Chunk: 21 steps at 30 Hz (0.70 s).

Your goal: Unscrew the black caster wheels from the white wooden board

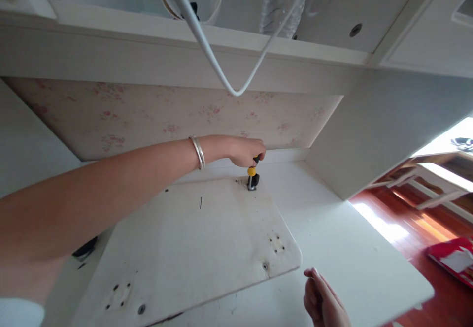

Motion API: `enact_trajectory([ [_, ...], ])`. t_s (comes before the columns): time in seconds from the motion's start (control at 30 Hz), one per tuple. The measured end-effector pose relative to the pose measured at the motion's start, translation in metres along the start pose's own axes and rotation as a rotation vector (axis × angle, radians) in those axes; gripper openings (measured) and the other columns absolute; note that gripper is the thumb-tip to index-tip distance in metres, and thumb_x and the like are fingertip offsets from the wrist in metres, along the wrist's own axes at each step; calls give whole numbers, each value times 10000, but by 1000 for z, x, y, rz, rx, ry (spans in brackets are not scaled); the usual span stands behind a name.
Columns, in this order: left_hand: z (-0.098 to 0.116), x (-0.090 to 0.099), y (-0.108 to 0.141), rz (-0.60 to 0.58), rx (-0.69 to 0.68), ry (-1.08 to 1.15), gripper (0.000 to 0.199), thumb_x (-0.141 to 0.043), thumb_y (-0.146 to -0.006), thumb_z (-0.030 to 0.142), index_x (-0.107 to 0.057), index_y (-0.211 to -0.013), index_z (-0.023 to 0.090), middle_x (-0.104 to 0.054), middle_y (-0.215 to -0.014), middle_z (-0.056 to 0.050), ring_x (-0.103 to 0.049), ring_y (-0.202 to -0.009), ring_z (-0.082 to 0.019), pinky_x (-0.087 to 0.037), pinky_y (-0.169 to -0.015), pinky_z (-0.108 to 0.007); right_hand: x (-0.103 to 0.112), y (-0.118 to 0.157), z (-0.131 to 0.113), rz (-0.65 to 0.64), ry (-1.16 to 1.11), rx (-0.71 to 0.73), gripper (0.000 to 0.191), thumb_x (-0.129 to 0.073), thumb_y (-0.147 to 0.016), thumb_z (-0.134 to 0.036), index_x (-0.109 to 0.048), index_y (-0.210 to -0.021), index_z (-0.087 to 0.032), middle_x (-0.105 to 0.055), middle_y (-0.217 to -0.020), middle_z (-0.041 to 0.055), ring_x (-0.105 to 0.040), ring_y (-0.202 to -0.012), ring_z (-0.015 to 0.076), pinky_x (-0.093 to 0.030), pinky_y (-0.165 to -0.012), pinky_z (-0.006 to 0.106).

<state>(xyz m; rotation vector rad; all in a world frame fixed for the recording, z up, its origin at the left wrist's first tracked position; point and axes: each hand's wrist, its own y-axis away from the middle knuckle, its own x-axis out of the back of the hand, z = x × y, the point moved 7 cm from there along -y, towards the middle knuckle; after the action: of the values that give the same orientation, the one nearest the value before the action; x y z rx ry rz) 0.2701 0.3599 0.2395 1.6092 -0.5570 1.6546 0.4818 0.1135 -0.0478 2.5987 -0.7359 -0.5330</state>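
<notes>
Screwdriver (252, 171): roughly upright at the black caster (255, 179), far right corner of the board (207, 238).
Left hand (247, 151): grip closed around the screwdriver.
Right hand (323, 300): fingers curled near the board; cannot tell whether holding anything.
Worktop (340, 233): white, beneath the board.

The left arm (111, 194) wears a slim silver-coloured bangle (198, 152) at the wrist (213, 147) and a white sleeve (20, 312).

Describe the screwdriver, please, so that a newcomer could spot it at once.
Find the large white board in front of the floral wallpaper. Near its far right corner, the left hand's grip holds the screwdriver beside a black caster. The yellow on its handle sets it apart from the caster.
</notes>
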Motion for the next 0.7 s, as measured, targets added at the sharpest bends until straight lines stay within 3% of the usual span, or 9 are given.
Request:
enact_trajectory([
  [0.07, 0, 3, 1, 54, 40, -35, 331, -582, -819, 388, -613, -1112, 238, -633, -1212, -80, -605, -1007, -244, -452, -811, -326, -1, 0, 1, -2, 6, -7, 399, -711, -737, -539, -605, -841, -168, -309, -518, -88, -200, -445, 38, -111, -420, 202],
  [0.17, 0, 3, 2, 160, 140, -89, 430, -406, -909, 520, -587, -1153, 216, -657, -1160, -143, -598, -1032, -316, -435, -833, -413, -2, 0, 5, -3, 5, -14, 409, -719, -726, -545, -606, -840, -168, -312, -519, -88, -196, -447, 36, -108, -423, 198],
  [0.3, 3, -4, 3, 240, 197, -119, 507, -273, -951, 500, -521, -1254, 179, -635, -1172, -196, -560, -1114, -370, -388, -911, -493, 0, 2, 9, 17, 22, -22, 432, -727, -704, -564, -596, -827, -171, -314, -512, -91, -204, -439, 33, -106, -421, 190],
  [0.4, 4, -9, 1, 193, 145, -82, 480, -291, -949, 444, -476, -1328, 213, -552, -1310, -169, -574, -1111, -330, -420, -898, -450, 3, 3, 10, 14, 35, -20, 433, -721, -714, -564, -598, -842, -170, -330, -517, -90, -206, -440, 33, -95, -425, 190],
  [0.5, 5, -7, 1, 99, 42, -31, 522, -410, -904, 316, -367, -1423, 289, -455, -1447, -80, -551, -1165, -233, -440, -887, -325, 7, 1, 10, 21, 21, -24, 439, -738, -700, -557, -609, -862, -169, -334, -537, -87, -215, -458, 38, -120, -419, 186],
  [0.6, 5, -1, 5, 51, -18, -17, 519, -469, -868, 280, -421, -1383, 317, -539, -1381, -39, -570, -1118, -203, -448, -837, -278, 6, -1, 8, 44, 0, -22, 506, -759, -648, -580, -620, -923, -178, -338, -558, -83, -234, -461, 46, -136, -405, 189],
  [0.7, 2, 6, 7, 76, 21, -60, 367, -516, -848, 387, -569, -1206, 327, -659, -1187, -40, -618, -961, -230, -453, -755, -312, -8, 3, -4, 36, 11, 15, 570, -727, -682, -582, -616, -1098, -209, -374, -586, -79, -245, -445, 48, -154, -396, 193],
])
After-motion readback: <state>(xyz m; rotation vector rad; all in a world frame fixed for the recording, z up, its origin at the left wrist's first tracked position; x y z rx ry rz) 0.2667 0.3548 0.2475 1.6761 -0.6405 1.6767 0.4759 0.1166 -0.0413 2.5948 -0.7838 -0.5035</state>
